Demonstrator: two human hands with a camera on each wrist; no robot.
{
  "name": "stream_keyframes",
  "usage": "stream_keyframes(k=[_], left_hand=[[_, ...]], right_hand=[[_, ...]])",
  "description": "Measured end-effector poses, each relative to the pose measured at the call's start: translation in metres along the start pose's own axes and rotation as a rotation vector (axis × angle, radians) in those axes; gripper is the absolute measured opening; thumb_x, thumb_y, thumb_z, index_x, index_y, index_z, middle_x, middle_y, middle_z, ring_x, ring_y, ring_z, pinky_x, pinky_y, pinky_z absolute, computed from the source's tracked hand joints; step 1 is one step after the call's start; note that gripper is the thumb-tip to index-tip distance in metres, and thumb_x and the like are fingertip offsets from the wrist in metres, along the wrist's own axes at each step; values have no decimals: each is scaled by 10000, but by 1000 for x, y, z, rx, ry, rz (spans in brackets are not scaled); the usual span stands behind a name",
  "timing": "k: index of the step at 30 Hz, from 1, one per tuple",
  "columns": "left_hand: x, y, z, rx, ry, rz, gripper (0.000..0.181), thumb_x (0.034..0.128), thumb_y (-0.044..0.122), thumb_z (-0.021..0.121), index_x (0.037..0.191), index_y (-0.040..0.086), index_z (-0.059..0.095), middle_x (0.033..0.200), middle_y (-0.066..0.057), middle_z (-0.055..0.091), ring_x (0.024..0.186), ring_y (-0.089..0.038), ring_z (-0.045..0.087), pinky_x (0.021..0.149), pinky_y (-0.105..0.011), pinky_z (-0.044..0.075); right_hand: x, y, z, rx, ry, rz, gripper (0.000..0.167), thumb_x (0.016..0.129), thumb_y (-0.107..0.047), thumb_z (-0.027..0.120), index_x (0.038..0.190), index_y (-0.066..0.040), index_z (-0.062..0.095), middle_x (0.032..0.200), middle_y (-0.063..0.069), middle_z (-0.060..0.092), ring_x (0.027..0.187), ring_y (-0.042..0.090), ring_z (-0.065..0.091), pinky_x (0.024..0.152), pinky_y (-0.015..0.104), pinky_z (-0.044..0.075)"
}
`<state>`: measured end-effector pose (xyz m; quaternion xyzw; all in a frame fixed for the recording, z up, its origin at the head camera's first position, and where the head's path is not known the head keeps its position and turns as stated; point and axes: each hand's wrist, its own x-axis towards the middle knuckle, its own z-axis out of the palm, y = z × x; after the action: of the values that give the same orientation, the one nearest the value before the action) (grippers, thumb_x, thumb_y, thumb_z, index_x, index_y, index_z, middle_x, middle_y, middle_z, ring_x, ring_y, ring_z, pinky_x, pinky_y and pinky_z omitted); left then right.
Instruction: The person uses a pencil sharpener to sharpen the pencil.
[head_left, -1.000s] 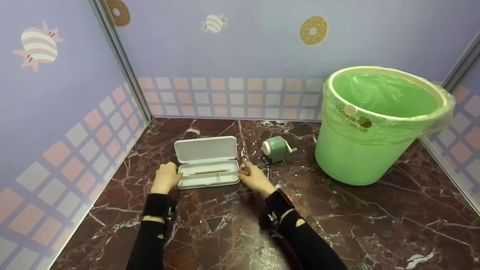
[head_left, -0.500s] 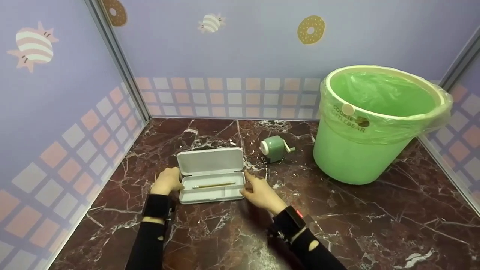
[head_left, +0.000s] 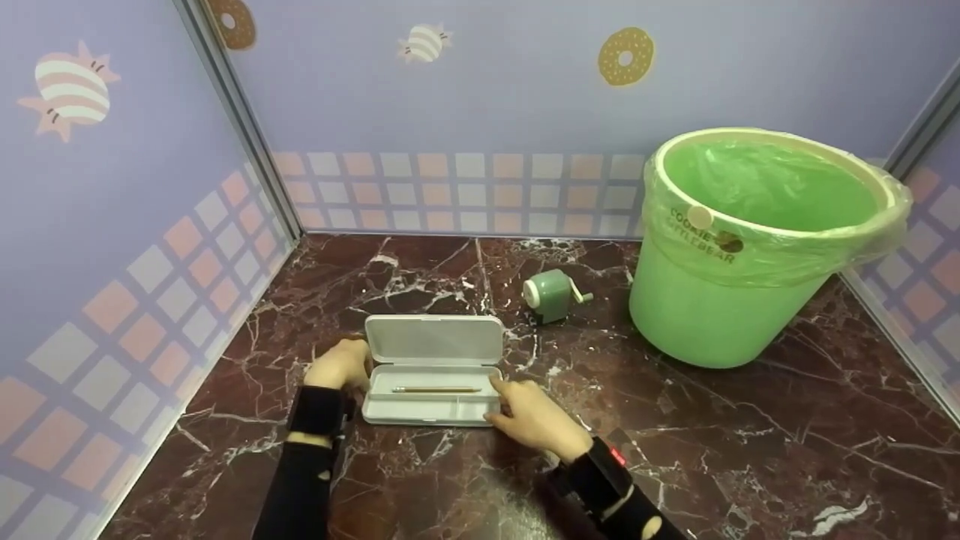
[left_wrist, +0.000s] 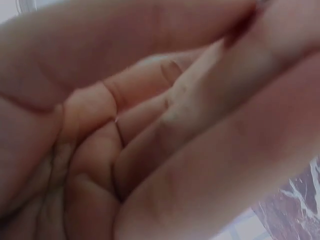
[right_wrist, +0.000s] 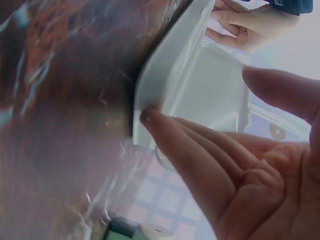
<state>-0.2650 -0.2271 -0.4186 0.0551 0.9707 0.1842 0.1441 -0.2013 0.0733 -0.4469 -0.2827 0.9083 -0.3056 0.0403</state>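
We see the smooth, whitish, rectangular case (head_left: 416,409) with its raised lid (head_left: 435,340) on a glossy, veined table (head_left: 420,487); inside lies one thin pencil (head_left: 442,389). The right hand (head_left: 536,416) touches the right end with straight fingers, thumb spread apart. The left hand (head_left: 337,366) is at the left end; whether it pinches, we cannot tell.

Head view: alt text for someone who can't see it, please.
A left hand and a right hand flank an open white case with a pencil inside, on a dark marbled tabletop. Beyond, to the right, stand a green crank sharpener and a lined green bin.
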Motion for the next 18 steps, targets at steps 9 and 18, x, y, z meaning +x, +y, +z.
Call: stream_keyframes(k=[9,18], left_hand=[[1,3,2,-92,-109,14,161,676,-116,677,800,-31,622,690,-155,687,514,-167,665,480,-241,525],[0,2,3,-139,-129,-20,171,694,-113,688,826,-27,620,659,-132,681,489,-144,651,462,-218,499]], right_hand=[[-5,-1,-11,13,-69,7,229,898,-139,664,971,78,685,644,24,565,531,65,411,551,282,497],[-8,0,-13,40,-78,2,241,904,-122,657,699,-76,539,584,-90,346,493,49,341,482,177,288]])
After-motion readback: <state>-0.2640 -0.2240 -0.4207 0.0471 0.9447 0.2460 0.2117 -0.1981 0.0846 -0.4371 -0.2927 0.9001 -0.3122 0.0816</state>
